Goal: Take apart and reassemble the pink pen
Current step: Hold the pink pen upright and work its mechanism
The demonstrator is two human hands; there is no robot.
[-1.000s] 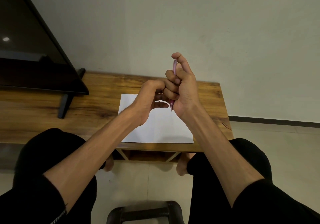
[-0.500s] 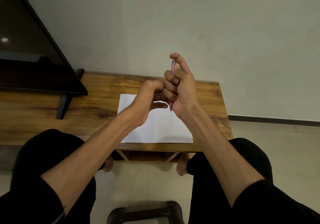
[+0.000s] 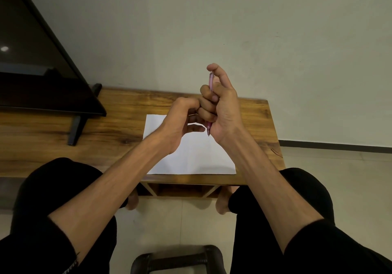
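Barely anything's shifted: your right hand (image 3: pixel 222 106) keeps its fist round the pink pen (image 3: pixel 210 82), slim, translucent, upright, tip down, thumb on top. Your left hand (image 3: pixel 180 121) curls beside it; whether it holds anything, can't tell. White paper (image 3: pixel 191 157) lies below on the wooden table (image 3: pixel 106 125).

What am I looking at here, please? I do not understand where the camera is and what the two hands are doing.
There is no machine: a person wears one camera on the head, looking forward and down at their own arms. The right hand holds the pink pen upright in its curled fingers, tip down and thumb on top. The left hand is curled close beside it; whether it holds anything is hidden. Below lies a white sheet of paper on a wooden table, with a dark screen standing at the left.
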